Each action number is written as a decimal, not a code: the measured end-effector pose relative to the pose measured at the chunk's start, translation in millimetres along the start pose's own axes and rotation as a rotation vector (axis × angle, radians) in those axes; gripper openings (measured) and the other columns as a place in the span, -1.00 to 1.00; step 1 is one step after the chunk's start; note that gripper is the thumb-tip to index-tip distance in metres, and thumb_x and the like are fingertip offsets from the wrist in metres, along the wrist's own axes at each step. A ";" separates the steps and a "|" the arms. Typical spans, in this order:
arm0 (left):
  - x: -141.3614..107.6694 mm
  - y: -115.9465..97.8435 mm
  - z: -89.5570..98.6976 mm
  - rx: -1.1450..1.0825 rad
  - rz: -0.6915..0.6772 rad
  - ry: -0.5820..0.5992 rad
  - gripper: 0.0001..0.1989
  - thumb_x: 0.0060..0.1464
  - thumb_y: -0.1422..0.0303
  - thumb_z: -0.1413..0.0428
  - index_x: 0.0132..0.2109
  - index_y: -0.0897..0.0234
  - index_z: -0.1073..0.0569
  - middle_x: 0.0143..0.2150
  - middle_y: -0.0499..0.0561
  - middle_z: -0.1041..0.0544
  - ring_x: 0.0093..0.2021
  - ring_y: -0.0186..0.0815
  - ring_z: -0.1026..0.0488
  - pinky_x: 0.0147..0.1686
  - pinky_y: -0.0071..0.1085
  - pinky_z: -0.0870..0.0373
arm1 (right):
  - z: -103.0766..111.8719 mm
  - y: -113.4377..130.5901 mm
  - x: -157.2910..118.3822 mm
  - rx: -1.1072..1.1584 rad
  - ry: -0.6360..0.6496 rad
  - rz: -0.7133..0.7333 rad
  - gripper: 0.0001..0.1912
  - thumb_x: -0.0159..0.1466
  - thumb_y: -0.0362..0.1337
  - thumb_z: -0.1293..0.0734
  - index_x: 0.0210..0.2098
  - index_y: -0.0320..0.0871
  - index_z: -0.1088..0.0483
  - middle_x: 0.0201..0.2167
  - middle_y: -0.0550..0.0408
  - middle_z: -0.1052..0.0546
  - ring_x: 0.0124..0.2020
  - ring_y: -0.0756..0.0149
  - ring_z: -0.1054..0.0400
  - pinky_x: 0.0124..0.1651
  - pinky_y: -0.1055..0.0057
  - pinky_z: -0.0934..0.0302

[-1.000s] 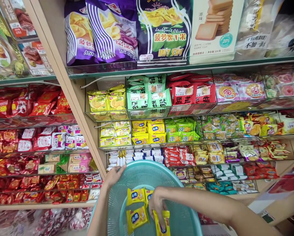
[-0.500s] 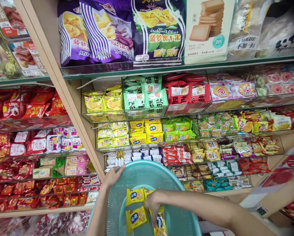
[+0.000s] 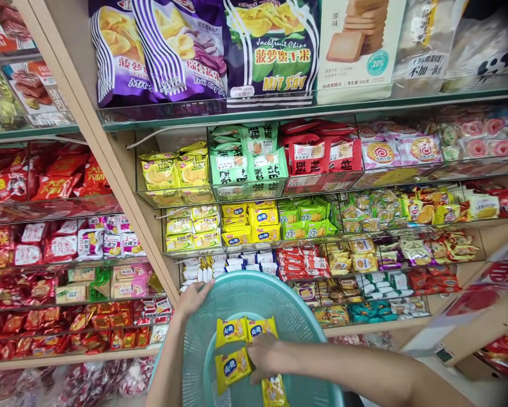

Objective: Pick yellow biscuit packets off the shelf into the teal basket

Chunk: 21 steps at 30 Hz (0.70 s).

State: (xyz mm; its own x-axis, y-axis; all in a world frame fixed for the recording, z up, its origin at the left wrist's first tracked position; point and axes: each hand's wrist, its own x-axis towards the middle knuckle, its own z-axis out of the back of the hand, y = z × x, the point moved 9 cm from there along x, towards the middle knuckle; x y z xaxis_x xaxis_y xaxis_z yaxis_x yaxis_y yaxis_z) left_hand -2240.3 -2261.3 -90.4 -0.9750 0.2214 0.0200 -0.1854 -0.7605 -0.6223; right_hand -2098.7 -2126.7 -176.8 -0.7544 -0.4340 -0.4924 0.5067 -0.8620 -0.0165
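A teal plastic basket (image 3: pixel 313 316) fills the lower middle of the view. My left hand (image 3: pixel 196 298) is closed on its upper left rim. Inside lie several yellow snack packets with blue labels, among them one packet (image 3: pixel 232 367) at the left and another (image 3: pixel 274 390) nearer the bottom. Reaching in from the right, my right hand (image 3: pixel 262 356) is over the packets, touching or just above them. Its fingers point down and are partly hidden, so whether they grip a packet cannot be made out.
Shelves with glass fronts (image 3: pixel 245 192) hold rows of wrapped snacks behind the basket. Large purple chip bags (image 3: pixel 181 51) stand on the top shelf. A slanting wooden upright (image 3: pixel 110 164) divides the shelves at the left, with red packets (image 3: pixel 63 175) beyond it.
My right hand has shifted slightly left and its fingers have drawn up from the lower packet, which shows more. The view has shifted slightly. My left hand stays on the rim.
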 end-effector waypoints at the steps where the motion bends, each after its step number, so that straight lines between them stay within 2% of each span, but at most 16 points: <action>1: -0.3 0.6 0.0 -0.005 -0.002 -0.002 -0.48 0.00 -0.09 0.15 -0.54 0.25 -0.35 -0.57 -0.07 -0.36 -0.46 -0.27 -0.33 -0.42 -0.45 -0.18 | -2.1 -0.1 1.0 0.004 -0.016 -0.006 -0.45 -0.02 -0.05 -0.38 -0.12 -0.28 -0.41 -0.23 -0.15 -0.54 -0.21 0.00 -0.43 -0.25 0.18 -0.34; 4: -0.7 2.7 -0.6 -0.018 -0.013 -0.005 -0.50 0.00 -0.06 0.14 -0.54 0.26 -0.36 -0.55 -0.05 -0.37 -0.46 -0.26 -0.32 -0.42 -0.45 -0.18 | -7.5 0.6 2.2 0.043 -0.053 -0.032 -0.44 0.00 -0.03 -0.37 -0.11 -0.27 -0.39 -0.24 -0.15 -0.54 -0.18 -0.01 -0.42 -0.20 0.14 -0.32; 7: -0.6 5.2 -0.1 -0.015 -0.008 -0.014 -0.49 0.00 -0.07 0.14 -0.55 0.26 -0.35 -0.58 -0.06 -0.35 -0.48 -0.27 -0.31 -0.43 -0.44 -0.17 | -13.7 0.1 0.5 0.096 -0.074 -0.103 -0.32 -0.01 0.05 -0.36 -0.02 -0.28 -0.32 -0.23 -0.20 -0.51 -0.19 -0.06 -0.41 -0.22 0.08 -0.32; 9: -0.4 5.3 0.7 -0.016 -0.008 -0.020 -0.49 -0.01 -0.09 0.14 -0.56 0.26 -0.33 -0.58 -0.07 -0.34 -0.48 -0.27 -0.30 -0.42 -0.44 -0.17 | -15.4 -0.3 -1.2 0.095 -0.131 -0.160 -0.25 -0.02 0.09 -0.36 0.03 -0.27 -0.27 -0.21 -0.24 -0.49 -0.20 -0.07 -0.40 -0.25 0.07 -0.33; 12: 0.4 3.9 -0.3 -0.024 -0.005 -0.004 -0.49 -0.01 -0.09 0.13 -0.56 0.25 -0.33 -0.57 -0.06 -0.35 -0.47 -0.26 -0.32 -0.42 -0.44 -0.18 | -16.4 3.6 -2.9 0.070 -0.228 -0.188 -0.26 -0.03 0.09 -0.38 0.00 -0.28 -0.30 -0.22 -0.26 -0.47 -0.21 -0.05 -0.38 -0.29 0.10 -0.33; 17: 1.8 -1.1 -0.9 -0.013 -0.012 0.004 -0.48 0.00 -0.09 0.14 -0.53 0.25 -0.35 -0.55 -0.06 -0.37 -0.45 -0.26 -0.34 -0.40 -0.45 -0.20 | -15.7 9.7 -9.6 -0.031 -0.250 -0.188 -0.26 -0.05 0.13 -0.37 -0.06 -0.31 -0.34 -0.30 -0.26 -0.49 -0.30 -0.06 -0.40 -0.36 0.03 -0.33; 21: 1.3 -1.1 -0.5 -0.009 -0.005 0.011 -0.46 -0.01 -0.12 0.15 -0.53 0.25 -0.36 -0.56 -0.07 -0.36 -0.46 -0.26 -0.34 -0.39 -0.46 -0.21 | -14.5 8.8 -21.4 -0.150 -0.238 -0.222 -0.29 0.03 0.14 -0.30 -0.06 -0.34 -0.36 -0.32 -0.30 -0.48 -0.41 -0.09 -0.41 -0.57 0.04 -0.31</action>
State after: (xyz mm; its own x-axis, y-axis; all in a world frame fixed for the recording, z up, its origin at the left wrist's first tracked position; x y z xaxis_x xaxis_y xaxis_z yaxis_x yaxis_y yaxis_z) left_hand -2241.3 -2259.9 -90.1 -0.9727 0.2317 0.0150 -0.1893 -0.7537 -0.6293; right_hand -2072.1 -2121.2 -179.1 -0.9200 -0.3050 -0.2461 0.3622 -0.9016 -0.2364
